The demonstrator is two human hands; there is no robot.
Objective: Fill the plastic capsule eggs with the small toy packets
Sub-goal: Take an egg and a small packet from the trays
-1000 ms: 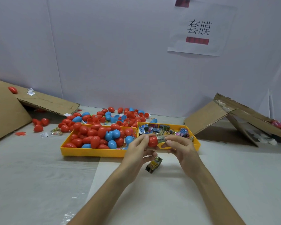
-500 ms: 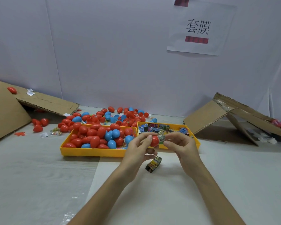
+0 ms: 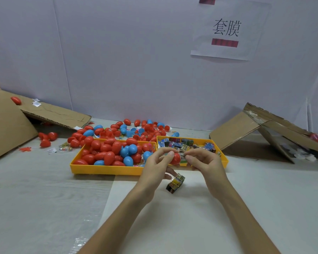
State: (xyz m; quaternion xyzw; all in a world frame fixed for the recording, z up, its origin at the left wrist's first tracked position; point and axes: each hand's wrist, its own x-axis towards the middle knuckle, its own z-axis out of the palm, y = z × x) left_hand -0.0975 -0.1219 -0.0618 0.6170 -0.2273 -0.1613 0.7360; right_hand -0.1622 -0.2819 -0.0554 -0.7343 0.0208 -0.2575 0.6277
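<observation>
Here, the moment by parts:

Left hand: the left hand is closed on a red egg half, thumb and forefinger pinching it so the open side faces the other hand, probably to steady it as a cup.

Right hand: the right hand pinches a small toy packet at the egg's mouth; its fingertips meet at the packet, apparently to press it in.

Task's thing: the egg half and packet are held together in the air, just above the near edge of the right yellow tray.

Supply: the left yellow tray is heaped with red and blue eggs, while the right tray holds loose packets; both sit within easy reach, likely so each hand draws from its own side.

Spare packet: one more packet lies on the table below the hands, perhaps set aside for the next egg.

Step in hand: stuffing; closing the egg is not yet done.

Risk: the crinkly packet may spring back out.
</observation>
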